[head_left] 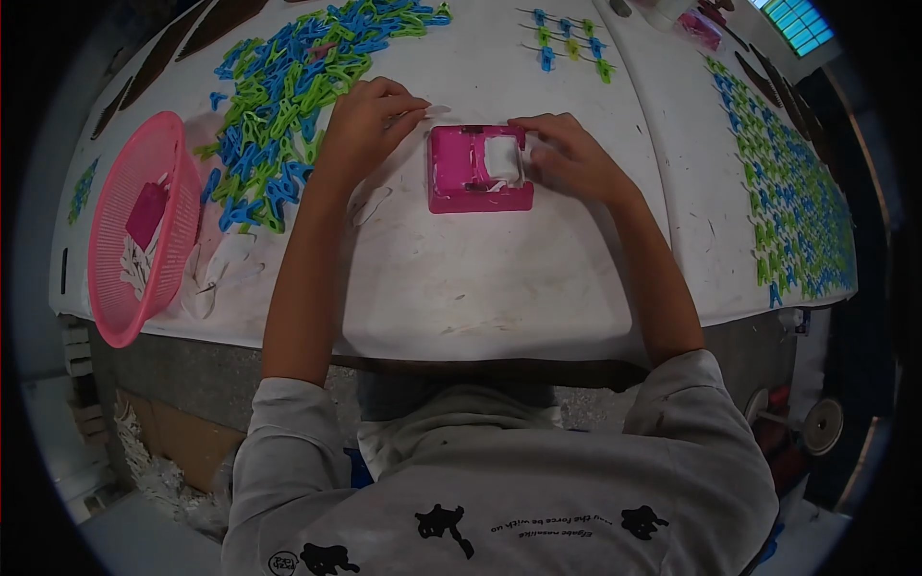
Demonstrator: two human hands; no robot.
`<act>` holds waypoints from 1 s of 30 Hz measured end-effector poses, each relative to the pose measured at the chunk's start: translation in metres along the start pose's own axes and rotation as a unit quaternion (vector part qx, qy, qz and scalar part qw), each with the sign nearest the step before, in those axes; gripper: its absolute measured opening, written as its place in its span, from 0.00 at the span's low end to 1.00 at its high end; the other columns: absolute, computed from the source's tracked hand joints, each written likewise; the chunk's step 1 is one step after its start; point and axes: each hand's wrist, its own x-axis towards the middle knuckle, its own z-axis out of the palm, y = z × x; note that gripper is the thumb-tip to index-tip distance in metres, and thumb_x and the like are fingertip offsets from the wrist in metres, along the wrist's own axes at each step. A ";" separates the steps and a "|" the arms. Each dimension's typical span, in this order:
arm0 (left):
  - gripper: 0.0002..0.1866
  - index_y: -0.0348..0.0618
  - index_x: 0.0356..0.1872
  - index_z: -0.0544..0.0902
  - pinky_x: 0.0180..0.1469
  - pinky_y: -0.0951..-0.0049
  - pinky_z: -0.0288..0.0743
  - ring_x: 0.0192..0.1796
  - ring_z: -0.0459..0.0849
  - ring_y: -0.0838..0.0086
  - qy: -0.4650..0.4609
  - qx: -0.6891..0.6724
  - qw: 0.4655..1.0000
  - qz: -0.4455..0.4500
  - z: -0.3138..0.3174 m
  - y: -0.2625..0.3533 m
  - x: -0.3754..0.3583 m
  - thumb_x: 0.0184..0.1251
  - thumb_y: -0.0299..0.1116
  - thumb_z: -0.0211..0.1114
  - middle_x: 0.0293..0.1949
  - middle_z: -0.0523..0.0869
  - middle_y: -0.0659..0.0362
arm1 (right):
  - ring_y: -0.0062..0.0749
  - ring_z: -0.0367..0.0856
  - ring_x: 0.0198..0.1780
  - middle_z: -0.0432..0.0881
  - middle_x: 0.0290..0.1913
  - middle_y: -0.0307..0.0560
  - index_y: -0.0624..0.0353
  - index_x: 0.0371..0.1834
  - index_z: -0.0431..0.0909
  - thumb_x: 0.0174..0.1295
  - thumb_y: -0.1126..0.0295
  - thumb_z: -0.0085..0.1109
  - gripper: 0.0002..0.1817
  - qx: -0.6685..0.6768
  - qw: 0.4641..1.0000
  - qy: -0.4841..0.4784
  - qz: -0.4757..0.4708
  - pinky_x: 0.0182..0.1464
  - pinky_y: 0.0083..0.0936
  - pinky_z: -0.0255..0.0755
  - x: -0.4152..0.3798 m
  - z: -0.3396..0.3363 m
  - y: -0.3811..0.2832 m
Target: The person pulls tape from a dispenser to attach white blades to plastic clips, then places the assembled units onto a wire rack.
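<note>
A pink plastic box [456, 202] stands on the white-covered table, with a white block or pad [502, 158] in its right half. My right hand [576, 158] is closed around the box's right edge, the index finger at its upper right corner. Just above and left of the box, my left hand [370, 125] pinches a small thin whitish piece [438, 109], too small to name for certain. Beyond and left of that hand spreads a heap of blue and green plastic clips [288, 106].
A tilted pink basket [108, 240] at the left holds white scraps and a pink piece. Threaded clips [571, 46] lie at the back, and rows of clips [788, 192] cover the right-hand table. White scraps [230, 259] lie near the basket.
</note>
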 end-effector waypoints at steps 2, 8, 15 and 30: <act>0.07 0.46 0.41 0.89 0.46 0.64 0.75 0.41 0.82 0.64 0.007 -0.010 1.000 0.015 0.005 0.003 0.000 0.64 0.34 0.68 0.35 0.85 0.58 | 0.42 0.70 0.59 0.81 0.55 0.49 0.56 0.68 0.73 0.51 0.52 0.75 0.41 -0.039 0.998 -0.035 -0.037 0.63 0.37 0.65 -0.005 -0.002 -0.004; 0.08 0.44 0.45 0.87 0.39 0.71 0.76 0.35 0.82 0.66 0.024 -0.127 0.992 0.000 0.006 0.025 0.002 0.66 0.29 0.67 0.33 0.83 0.58 | 0.44 0.69 0.61 0.79 0.60 0.46 0.55 0.67 0.73 0.21 0.47 0.87 0.60 -0.070 0.996 -0.043 -0.042 0.65 0.39 0.63 -0.005 0.000 -0.008; 0.09 0.46 0.46 0.87 0.37 0.71 0.76 0.33 0.81 0.68 -0.007 -0.134 0.991 0.024 0.005 0.057 0.003 0.66 0.27 0.67 0.34 0.80 0.60 | 0.41 0.68 0.62 0.78 0.60 0.44 0.53 0.66 0.74 0.29 0.52 0.85 0.53 -0.054 0.997 -0.040 -0.044 0.65 0.38 0.64 -0.006 -0.001 -0.020; 0.10 0.44 0.37 0.87 0.35 0.78 0.81 0.34 0.87 0.73 0.123 -0.177 0.974 0.067 0.004 0.085 -0.003 0.55 0.31 0.76 0.32 0.87 0.61 | 0.33 0.78 0.43 0.86 0.37 0.39 0.59 0.40 0.86 0.51 0.80 0.69 0.12 -0.001 0.978 0.134 -0.162 0.45 0.27 0.73 0.000 0.008 -0.065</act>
